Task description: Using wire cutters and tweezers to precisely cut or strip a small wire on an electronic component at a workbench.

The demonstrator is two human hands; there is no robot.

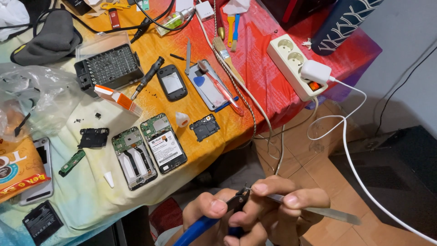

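Near the bottom edge, below the table's near side, the left hand (214, 214) is clenched around blue-handled pliers (205, 223), whose dark jaws bite the end of slim metal tweezers (318, 210). The right hand (277, 205) pinches the tweezers, their silvery blade pointing right over the tiled floor (318, 164).

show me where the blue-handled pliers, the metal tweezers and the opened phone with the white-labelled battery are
blue-handled pliers (200, 226), head view, on the blue handle below the left hand.
metal tweezers (334, 214), head view, on the bare blade right of the fingers.
opened phone (165, 146), head view, on its battery's white label.
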